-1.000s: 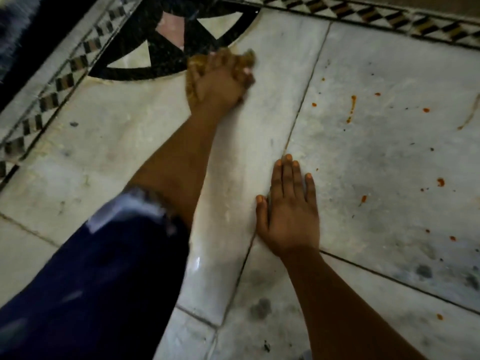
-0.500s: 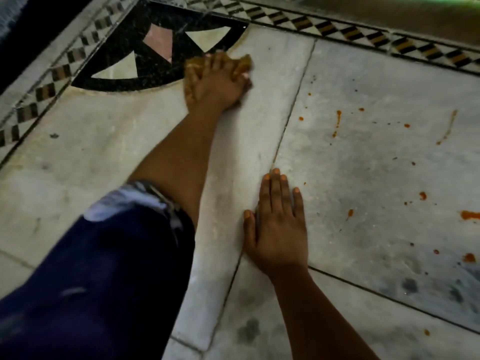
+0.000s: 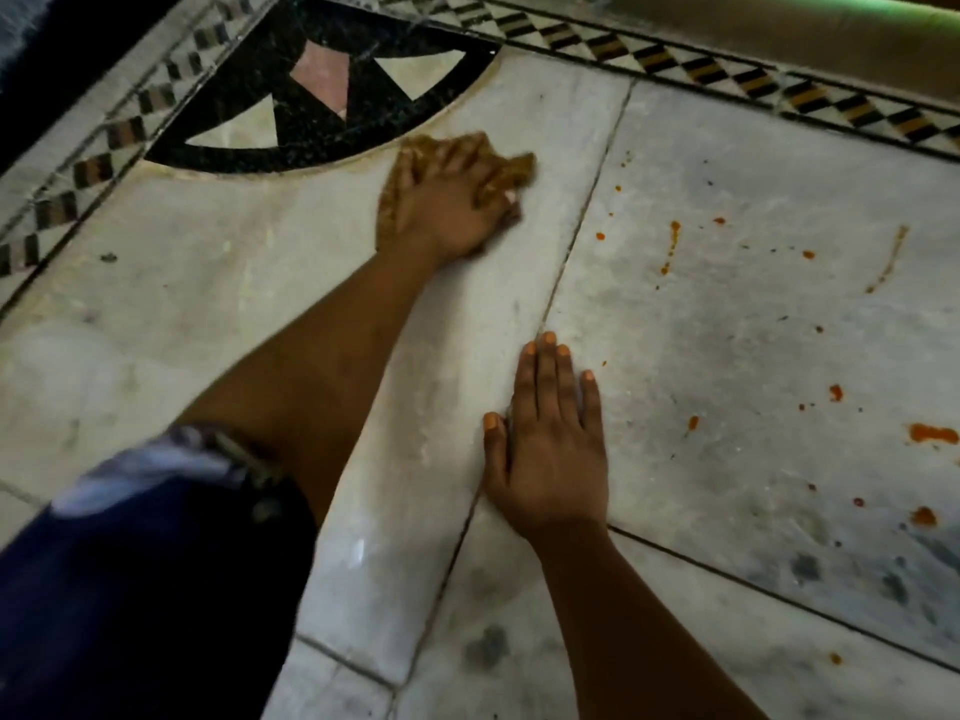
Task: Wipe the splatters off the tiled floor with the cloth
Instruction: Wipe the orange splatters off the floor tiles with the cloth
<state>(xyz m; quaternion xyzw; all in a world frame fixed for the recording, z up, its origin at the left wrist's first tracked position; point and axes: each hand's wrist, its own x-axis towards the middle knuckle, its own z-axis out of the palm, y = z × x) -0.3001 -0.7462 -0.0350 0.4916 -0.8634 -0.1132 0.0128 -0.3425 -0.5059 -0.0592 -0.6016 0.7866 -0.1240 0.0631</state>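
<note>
A crumpled brown cloth (image 3: 514, 168) lies on the pale marble tile just below the black inlay. My left hand (image 3: 447, 205) presses down on it with fingers stretched over it; only the cloth's edges show past my fingertips and at the left side. My right hand (image 3: 550, 449) lies flat on the floor across a tile joint, fingers straight and together. Orange splatters dot the large tile to the right: a thin streak (image 3: 674, 236), a long faint smear (image 3: 889, 257), and blobs (image 3: 932, 433) near the right edge.
A black curved inlay (image 3: 322, 116) with pink and cream triangles fills the far left corner. A chequered border strip (image 3: 727, 77) runs along the far side, with a step or skirting beyond it. My dark blue sleeve (image 3: 145, 589) covers the lower left. Grey smudges (image 3: 485, 646) mark nearer tiles.
My left hand has slid the cloth a little toward me and rightward, off the edge of the black inlay. My right hand stays planted in the same spot.
</note>
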